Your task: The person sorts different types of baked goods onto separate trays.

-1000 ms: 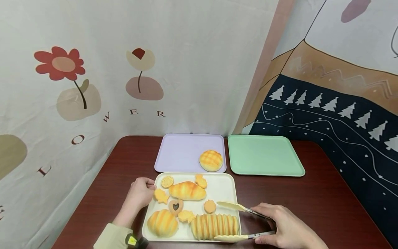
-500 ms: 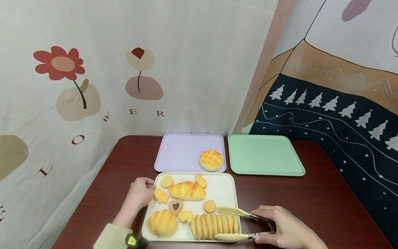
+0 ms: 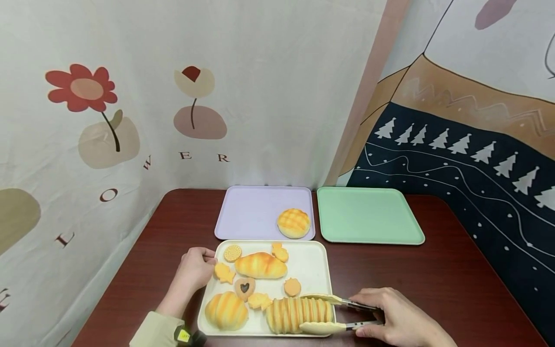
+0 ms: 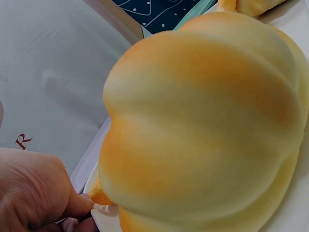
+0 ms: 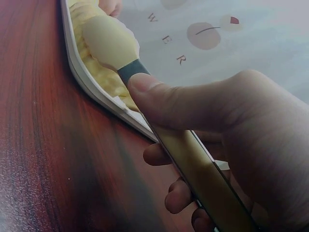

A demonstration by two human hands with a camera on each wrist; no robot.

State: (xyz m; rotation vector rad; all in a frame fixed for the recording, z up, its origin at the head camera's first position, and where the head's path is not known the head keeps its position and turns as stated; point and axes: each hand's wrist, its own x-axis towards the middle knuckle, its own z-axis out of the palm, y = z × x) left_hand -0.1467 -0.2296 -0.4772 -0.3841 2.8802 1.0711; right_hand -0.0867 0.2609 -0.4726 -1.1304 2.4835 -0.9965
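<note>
Ridged bread (image 3: 295, 314) between tongs (image 3: 323, 328), apart from fingers (image 3: 372, 296) of right hand (image 3: 401, 313)

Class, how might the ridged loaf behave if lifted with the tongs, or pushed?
The ridged loaf may dip at its left end, since the tongs flank only its right part. Its ridges might reduce slipping. Lying long and low, it probably won't tip if pushed.

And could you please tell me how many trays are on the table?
3: a purple tray at the back, a green tray to its right, and a white tray in front.
</note>
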